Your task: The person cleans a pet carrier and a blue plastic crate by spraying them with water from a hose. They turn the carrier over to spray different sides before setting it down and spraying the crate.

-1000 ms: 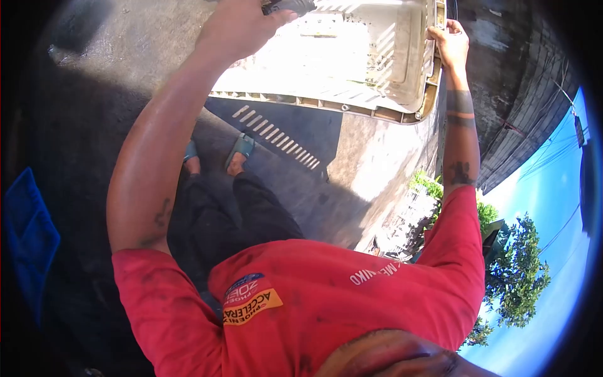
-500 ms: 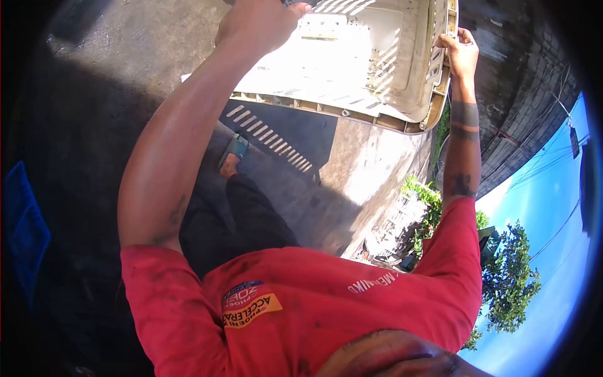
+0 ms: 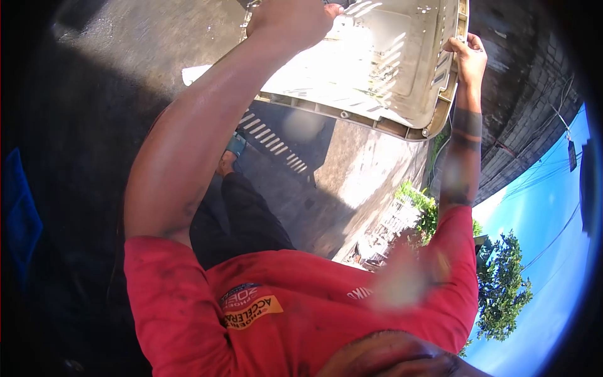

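A dirty cream plastic panel (image 3: 411, 94) with slotted edges and a ribbed rim is held up at the top of the view. My right hand (image 3: 471, 56) pinches its right rim, thumb on the inner side. Over its upper left part, my left hand (image 3: 292, 22) is closed round a dark grey object (image 3: 339, 2), mostly cut off by the frame's top edge, so its kind cannot be told. Sunlight glares off the panel's inner face. My left forearm covers part of its left edge, where a bright white piece (image 3: 193, 75) sticks out.
Wet-looking concrete ground (image 3: 125, 50) lies below, striped by slotted shadow. My foot in a green slipper (image 3: 236, 144) stands there. A block wall (image 3: 521, 125) rises on the right, with plants (image 3: 427, 210) and a tree (image 3: 505, 286). A blue plastic item (image 3: 22, 217) is at far left.
My left hand has shifted right and slightly down across the panel. Panel and right hand sit a little lower and farther right. Pale blurred spots now show before my shirt and right arm.
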